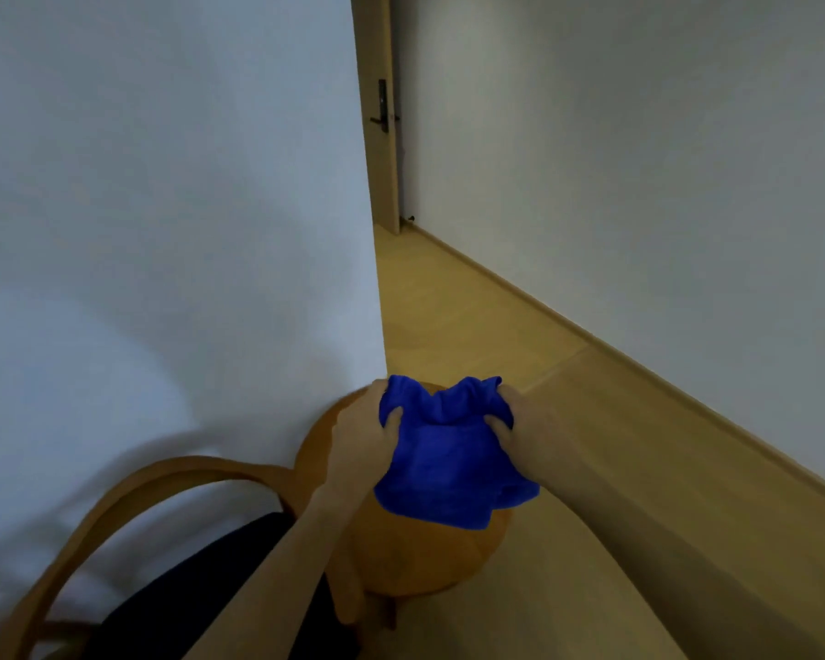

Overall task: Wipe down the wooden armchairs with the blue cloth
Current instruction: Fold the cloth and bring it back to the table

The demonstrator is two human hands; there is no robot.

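Fingers (394,421) of the left hand (363,431) are curled into one top corner of the bright blue fleecy cloth (448,464); the right hand (520,421) is clamped on the other corner. The cloth's held bunched up over the rounded wooden armchair (401,554), which is parked just beside a white wall (163,207).

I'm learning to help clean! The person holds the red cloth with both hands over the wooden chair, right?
Nearly. The cloth is blue, not red, as the head view shows. The left hand and right hand both grip it over the wooden chair.
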